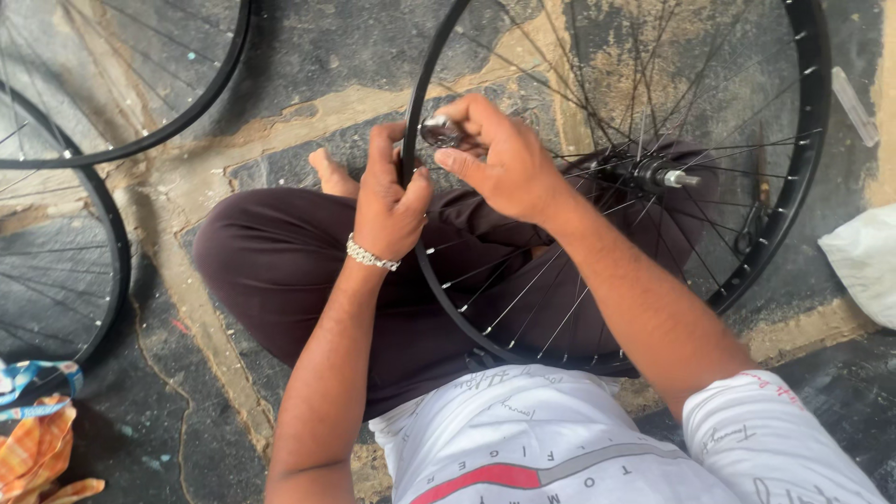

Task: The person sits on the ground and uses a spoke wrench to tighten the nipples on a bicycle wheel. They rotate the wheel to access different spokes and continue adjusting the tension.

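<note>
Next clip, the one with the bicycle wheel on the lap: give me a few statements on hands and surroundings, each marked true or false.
1. The left hand grips the rim of the black spoked wheel. True.
2. The right hand rests flat on the floor. False: it is up at the rim, its fingers on a small metal tool.
3. A beaded bracelet is on the left wrist. True.
4. The wheel has a tyre on it. False: the rim is bare.
5. Other wheels lie on the floor at the left. True.
</note>
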